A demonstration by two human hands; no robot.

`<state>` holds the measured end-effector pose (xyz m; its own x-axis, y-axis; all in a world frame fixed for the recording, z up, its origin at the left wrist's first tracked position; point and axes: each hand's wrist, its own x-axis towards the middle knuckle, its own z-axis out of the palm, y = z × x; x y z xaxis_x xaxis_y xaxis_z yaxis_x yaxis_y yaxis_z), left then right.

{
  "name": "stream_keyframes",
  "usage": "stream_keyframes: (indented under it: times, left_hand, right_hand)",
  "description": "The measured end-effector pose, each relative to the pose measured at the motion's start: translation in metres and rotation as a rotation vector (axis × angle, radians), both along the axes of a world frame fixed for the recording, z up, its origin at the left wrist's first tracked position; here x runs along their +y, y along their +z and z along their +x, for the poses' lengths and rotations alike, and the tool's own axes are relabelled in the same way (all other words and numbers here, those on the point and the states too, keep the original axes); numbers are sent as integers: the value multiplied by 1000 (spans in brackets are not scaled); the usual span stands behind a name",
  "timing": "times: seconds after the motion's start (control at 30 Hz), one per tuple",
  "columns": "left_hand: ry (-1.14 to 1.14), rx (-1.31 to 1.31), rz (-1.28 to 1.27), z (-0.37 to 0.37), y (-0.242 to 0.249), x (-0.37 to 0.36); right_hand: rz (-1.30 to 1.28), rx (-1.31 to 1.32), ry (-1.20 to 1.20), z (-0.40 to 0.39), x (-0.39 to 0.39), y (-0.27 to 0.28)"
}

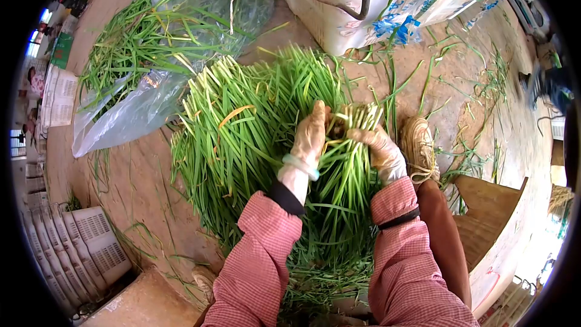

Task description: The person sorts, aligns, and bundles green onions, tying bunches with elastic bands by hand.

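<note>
A small bundle of garlic chives (pixel 348 166) lies between my gloved hands, its pale cut ends pointing away from me and its leaves falling toward me. My right hand (pixel 381 150) is closed round the right side of this bundle, just below the ends. At its left side is my left hand (pixel 310 133), fingers curled and pressed together. What those fingers hold is hidden; something dark brown shows beside them. To the left spreads a large pile of garlic chives (pixel 233 124), with pale ends mostly pointing away.
More loose chives (pixel 139 45) lie on a clear plastic bag (pixel 130 124) at upper left. A white crate (pixel 327 15) with blue print stands ahead. Stacked plastic baskets (pixel 91 242) are at lower left. My shoe (pixel 419 148) and a wooden box (pixel 490 215) are at right, among scattered leaves.
</note>
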<state>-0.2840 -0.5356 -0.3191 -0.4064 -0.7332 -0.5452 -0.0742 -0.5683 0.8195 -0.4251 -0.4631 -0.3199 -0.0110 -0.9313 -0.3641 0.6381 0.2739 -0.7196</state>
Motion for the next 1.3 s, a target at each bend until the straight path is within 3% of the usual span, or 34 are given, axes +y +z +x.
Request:
stream_keyframes:
  times: [0.03,0.07,0.17,0.23,0.3,0.37,0.4,0.47,0.5,0.57,0.63,0.67,0.7,0.77,0.83,0.87,0.9,0.93,1.0,1.07,1.1,1.13,1.17,1.2,1.27,1.3]
  left_hand:
    - [-41,-11,6,2,12,9]
    - [-41,227,-70,1,17,19]
    - [225,438,-190,-7,30,51]
    - [206,549,-57,-10,58,63]
    - [14,498,-112,-5,60,65]
    - [6,367,-210,-1,70,64]
    - [43,251,-272,6,68,56]
    - [184,181,-413,16,43,29]
    - [219,165,-341,16,42,15]
    - [155,336,-431,7,21,-7]
    - [5,87,-416,-20,5,-20]
    - [-56,167,-448,-21,-14,-25]
    - [-92,26,-667,-23,-50,-32]
    - [260,328,206,-31,-44,-41]
    - [274,587,224,-25,-84,-41]
    - [401,680,336,-30,-55,-34]
    - [344,714,349,-28,-72,-38]
    - [228,612,109,-20,-112,-45]
    - [114,503,-128,-14,-100,-48]
    - [449,488,196,-17,-56,-46]
    - [352,583,202,-13,-61,-52]
    - [230,522,44,-9,-66,-51]
    - [111,455,-114,-5,-65,-48]
    - [73,424,26,-8,-50,-47]
    - [-226,20,-452,-5,-61,-37]
    - [-414,-278,-928,-7,-68,-35]
  right_hand:
    - [-23,100,4,10,0,15]
    - [14,105,49,17,-1,30]
    - [49,228,-32,30,11,31]
    - [92,244,-122,30,15,52]
    - [-30,220,-280,25,24,56]
    - [50,397,-317,7,25,61]
    - [98,368,-285,-6,23,54]
    - [165,337,-315,-18,10,33]
    - [182,246,-277,-26,6,21]
    - [146,352,-274,-31,-7,1]
    - [268,276,-291,-30,-26,4]
    - [267,241,-297,-32,-35,-2]
    - [263,206,-304,-32,-42,-6]
    - [113,211,-289,-32,-56,-11]
    - [234,424,1,-40,-73,-19]
    - [295,481,35,-34,-83,-17]
    - [349,541,69,-23,-93,-11]
    - [297,528,34,-16,-97,-8]
    - [305,620,98,-13,-102,-7]
    - [301,668,8,-8,-95,0]
    - [290,665,-72,-5,-87,5]
    - [207,799,-257,1,-79,-7]
    - [120,717,-382,10,-65,4]
    - [82,652,-440,18,-50,17]
    - [40,563,-525,34,-15,44]
    - [28,541,-555,41,2,60]
